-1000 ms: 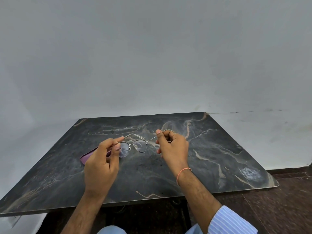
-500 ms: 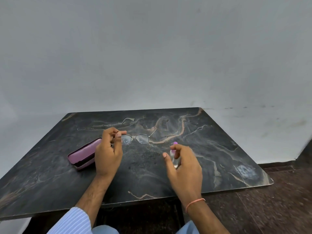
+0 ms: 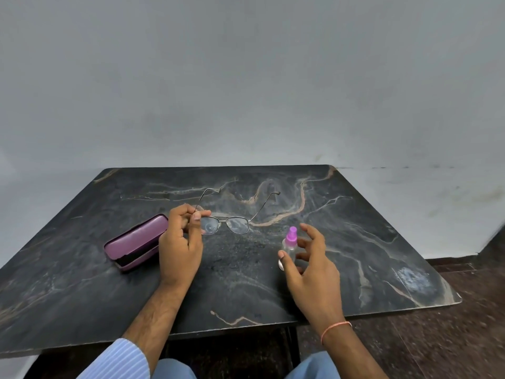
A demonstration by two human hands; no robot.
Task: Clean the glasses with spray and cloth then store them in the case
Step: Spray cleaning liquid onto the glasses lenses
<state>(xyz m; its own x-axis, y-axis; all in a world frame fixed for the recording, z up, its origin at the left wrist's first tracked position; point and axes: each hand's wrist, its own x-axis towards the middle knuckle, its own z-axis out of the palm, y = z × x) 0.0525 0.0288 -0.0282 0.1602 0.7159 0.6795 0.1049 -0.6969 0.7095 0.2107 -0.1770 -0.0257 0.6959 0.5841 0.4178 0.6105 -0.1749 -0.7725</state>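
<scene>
1. We see our left hand (image 3: 179, 243) over the dark marbled table (image 3: 369, 242), thumb and forefinger pinching the wire-framed glasses (image 3: 226, 224) at the left corner of the frame, beside the left lens.
2. The glasses have both temple arms unfolded and pointing away from us toward the wall; the lenses face us. Whether the frame rests on the table or hangs just above it, we cannot tell.
3. Our right hand (image 3: 311, 265) is spread wide, fingers loosely bent and thumb out, cupped around the small spray bottle (image 3: 290, 246) but holding nothing; we cannot tell whether the thumb tip touches the bottle.
4. The spray bottle is clear with a pink nozzle, and it stands upright on the table to the right of the glasses, near them but apart.
5. The purple glasses case (image 3: 136, 242) lies on the table just left of our left hand, its lid slightly ajar and showing a dark inside.
6. A thin orange thread band (image 3: 334, 328) circles our right wrist, and a light blue striped sleeve (image 3: 120, 361) covers our left forearm.
</scene>
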